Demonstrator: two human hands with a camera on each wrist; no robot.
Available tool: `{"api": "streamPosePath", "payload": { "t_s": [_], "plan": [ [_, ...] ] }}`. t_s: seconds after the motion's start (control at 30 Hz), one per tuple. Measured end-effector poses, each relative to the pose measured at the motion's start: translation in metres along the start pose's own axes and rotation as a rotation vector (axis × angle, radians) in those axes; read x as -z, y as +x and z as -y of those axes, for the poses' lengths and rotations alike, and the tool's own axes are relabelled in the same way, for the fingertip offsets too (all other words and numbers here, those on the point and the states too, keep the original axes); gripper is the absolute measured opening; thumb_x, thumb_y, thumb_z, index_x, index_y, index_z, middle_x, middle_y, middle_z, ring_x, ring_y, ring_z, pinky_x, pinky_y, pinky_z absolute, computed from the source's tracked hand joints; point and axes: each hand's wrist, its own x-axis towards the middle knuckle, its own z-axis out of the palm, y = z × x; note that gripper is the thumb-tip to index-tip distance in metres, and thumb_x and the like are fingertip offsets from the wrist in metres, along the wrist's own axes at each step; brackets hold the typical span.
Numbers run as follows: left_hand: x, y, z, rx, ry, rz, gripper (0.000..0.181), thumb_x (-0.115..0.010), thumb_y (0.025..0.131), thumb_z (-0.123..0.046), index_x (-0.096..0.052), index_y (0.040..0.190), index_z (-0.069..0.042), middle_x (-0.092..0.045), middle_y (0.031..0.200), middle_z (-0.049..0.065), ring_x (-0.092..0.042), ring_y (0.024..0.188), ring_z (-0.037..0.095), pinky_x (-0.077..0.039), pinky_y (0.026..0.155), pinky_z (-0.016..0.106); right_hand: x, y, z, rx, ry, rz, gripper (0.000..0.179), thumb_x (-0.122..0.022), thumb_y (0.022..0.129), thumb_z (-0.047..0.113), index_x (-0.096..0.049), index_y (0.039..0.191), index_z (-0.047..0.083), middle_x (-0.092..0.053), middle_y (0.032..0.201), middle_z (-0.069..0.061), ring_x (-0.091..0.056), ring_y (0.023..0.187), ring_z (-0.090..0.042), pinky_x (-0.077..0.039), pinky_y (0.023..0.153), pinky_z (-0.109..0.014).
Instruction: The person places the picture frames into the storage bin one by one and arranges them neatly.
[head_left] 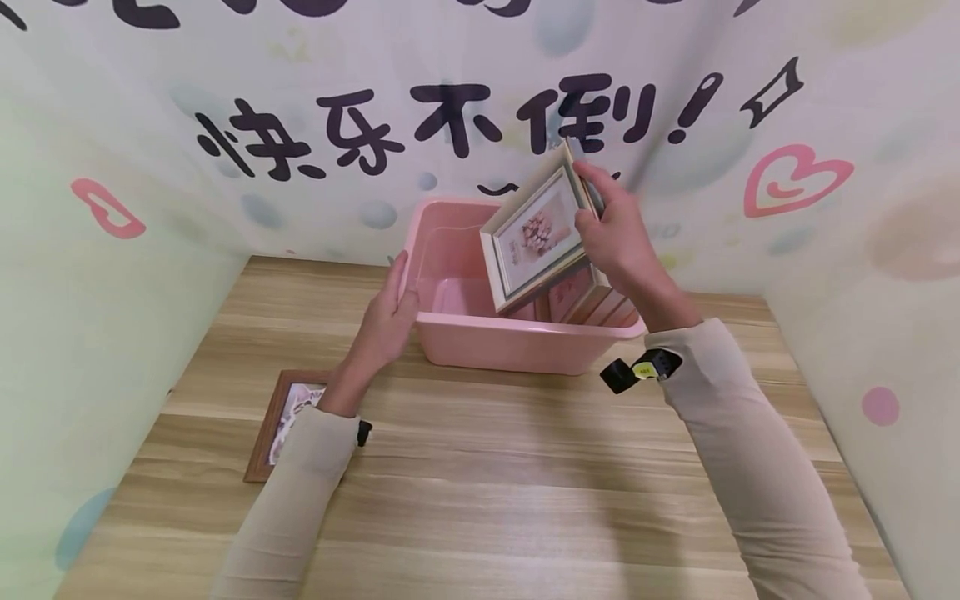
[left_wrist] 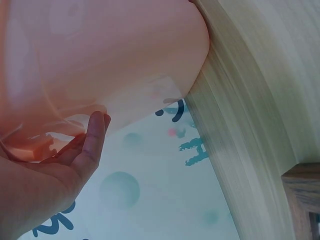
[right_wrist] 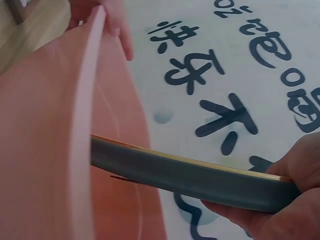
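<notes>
In the head view my right hand (head_left: 618, 229) grips the upper right edge of a picture frame (head_left: 534, 237) with a light border and a flower picture. The frame is tilted, its lower part over the opening of a pink plastic tub (head_left: 502, 343). The right wrist view shows the frame's grey-green side (right_wrist: 200, 177) pinched between thumb and fingers. My left hand (head_left: 386, 321) holds the tub's left rim, its fingers (left_wrist: 92, 142) along the rim in the left wrist view. More picture frames (head_left: 581, 298) stand inside the tub's right part, partly hidden behind the held one.
A brown wooden picture frame (head_left: 262, 429) lies on the wood-grain table (head_left: 480, 483) at the left, partly covered by my left forearm. Behind the tub hangs a printed backdrop (head_left: 315, 208) with black lettering. Walls with similar prints border both sides.
</notes>
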Motion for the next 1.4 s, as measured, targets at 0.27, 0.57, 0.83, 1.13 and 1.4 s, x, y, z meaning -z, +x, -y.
{"api": "streamPosePath", "payload": {
  "t_s": [0.27, 0.57, 0.83, 1.13, 1.4],
  "plan": [
    [0.0, 0.001, 0.001, -0.004, -0.002, -0.001, 0.062, -0.032, 0.105, -0.026, -0.007, 0.161, -0.016, -0.019, 0.164, 0.011, -0.027, 0.148, 0.029, -0.024, 0.121, 0.046, -0.022, 0.006, -0.021, -0.02, -0.187, 0.045, 0.064, -0.041, 0.097, -0.002, -0.035, 0.155, 0.024, -0.042, 0.154, -0.011, -0.055, 0.106, -0.029, -0.049, 0.065, -0.031],
    [0.0, 0.002, 0.002, -0.013, -0.013, -0.002, 0.062, -0.031, 0.105, -0.028, -0.007, 0.161, -0.016, -0.019, 0.164, 0.009, -0.026, 0.148, 0.027, -0.023, 0.122, 0.044, -0.042, 0.001, -0.033, 0.035, -0.292, 0.083, 0.062, -0.041, 0.097, -0.001, -0.032, 0.156, 0.017, -0.041, 0.154, -0.014, -0.059, 0.1, -0.031, -0.045, 0.058, -0.031],
    [-0.001, 0.003, 0.004, -0.015, -0.021, -0.003, 0.062, -0.032, 0.105, -0.028, -0.007, 0.161, -0.017, -0.02, 0.164, 0.009, -0.029, 0.147, 0.028, -0.026, 0.121, 0.045, -0.052, 0.001, -0.045, 0.062, -0.393, 0.11, 0.07, -0.044, 0.093, -0.006, -0.028, 0.157, 0.015, -0.058, 0.126, -0.021, -0.062, 0.089, -0.031, -0.045, 0.056, -0.032],
    [-0.002, 0.003, 0.003, -0.022, -0.024, -0.006, 0.062, -0.032, 0.104, -0.025, -0.007, 0.161, -0.014, -0.018, 0.164, 0.009, -0.025, 0.148, 0.026, -0.024, 0.121, 0.044, -0.058, -0.003, -0.046, 0.016, -0.51, 0.135, 0.063, -0.047, 0.097, 0.005, -0.023, 0.155, 0.009, -0.035, 0.145, -0.034, -0.049, 0.122, -0.043, -0.051, 0.094, -0.058],
    [-0.002, 0.002, 0.0, 0.0, 0.005, -0.012, 0.063, -0.032, 0.104, -0.025, -0.008, 0.161, -0.015, -0.02, 0.164, 0.012, -0.028, 0.147, 0.03, -0.026, 0.12, 0.046, -0.06, -0.005, -0.046, -0.048, -0.558, 0.159, 0.058, -0.028, 0.106, 0.019, -0.006, 0.157, 0.002, -0.017, 0.155, -0.032, -0.036, 0.135, -0.046, -0.045, 0.103, -0.06]
  ]
}}
